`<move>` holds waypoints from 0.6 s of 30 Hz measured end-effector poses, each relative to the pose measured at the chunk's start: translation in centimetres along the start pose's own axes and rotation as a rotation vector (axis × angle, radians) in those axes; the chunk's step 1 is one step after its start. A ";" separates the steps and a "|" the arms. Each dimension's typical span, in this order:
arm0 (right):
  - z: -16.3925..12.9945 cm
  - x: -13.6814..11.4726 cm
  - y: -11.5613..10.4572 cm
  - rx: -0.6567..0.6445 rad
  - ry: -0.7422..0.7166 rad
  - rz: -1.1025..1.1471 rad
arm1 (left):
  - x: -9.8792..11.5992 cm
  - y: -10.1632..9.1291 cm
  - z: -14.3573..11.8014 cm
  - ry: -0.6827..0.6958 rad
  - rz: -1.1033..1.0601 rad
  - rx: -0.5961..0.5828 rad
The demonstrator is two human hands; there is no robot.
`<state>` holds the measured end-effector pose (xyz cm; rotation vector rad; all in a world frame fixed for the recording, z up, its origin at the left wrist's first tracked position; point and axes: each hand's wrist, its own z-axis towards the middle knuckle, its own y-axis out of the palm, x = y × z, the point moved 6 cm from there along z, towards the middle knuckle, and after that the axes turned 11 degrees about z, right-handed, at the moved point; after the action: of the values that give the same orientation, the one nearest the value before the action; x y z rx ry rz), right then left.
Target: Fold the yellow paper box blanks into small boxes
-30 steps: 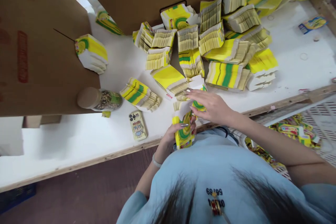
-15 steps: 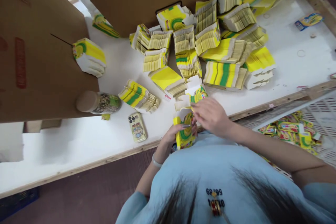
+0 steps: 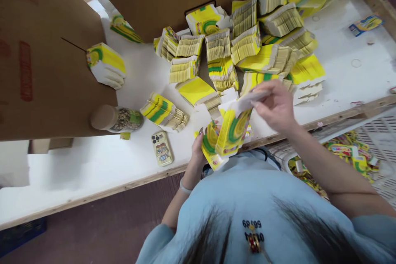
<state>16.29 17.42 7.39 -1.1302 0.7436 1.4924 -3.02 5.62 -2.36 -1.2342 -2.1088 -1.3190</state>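
Note:
My left hand (image 3: 198, 148) grips a yellow-and-green flat carton (image 3: 210, 142) near the table's front edge. My right hand (image 3: 275, 105) holds the white top flap of a second yellow-and-green carton (image 3: 233, 130), lifted and tilted in front of the first one. The two cartons overlap. Just behind them lies a small stack of flat cartons (image 3: 227, 97) on the white table (image 3: 77, 161). Many bundles of the same flat cartons (image 3: 262, 60) are piled further back.
A phone in a cartoon case (image 3: 162, 148) lies left of my hands, beside a jar with a tan lid (image 3: 116, 119). Brown cardboard boxes (image 3: 46, 57) stand at the left and back. A white slatted crate with small packets (image 3: 349, 152) sits to the right, below the table.
My right hand has lifted from the small stack and risen to the right, pulling a carton up by its flap. My left hand tilted its carton slightly.

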 end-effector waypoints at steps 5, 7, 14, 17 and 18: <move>4.0 5.2 1.1 -0.364 0.284 -0.269 | 2.0 0.0 -0.3 0.059 0.000 -0.028; 3.8 5.7 2.2 -0.431 0.279 -0.464 | 1.8 0.9 -0.9 0.000 0.032 -0.108; 1.5 -0.8 5.1 -0.639 -0.045 -0.296 | 0.8 3.7 -1.8 -0.142 0.158 -0.371; 1.0 -1.7 5.8 -0.783 -0.016 -0.239 | 0.9 3.8 -1.5 -0.145 0.241 -0.423; 0.8 -1.7 5.9 -0.758 -0.014 -0.267 | 0.9 3.7 -1.4 -0.140 0.249 -0.416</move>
<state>10.31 16.09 8.55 -1.6944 -0.0231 1.5820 -0.64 5.52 0.92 -1.7383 -1.7400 -1.6444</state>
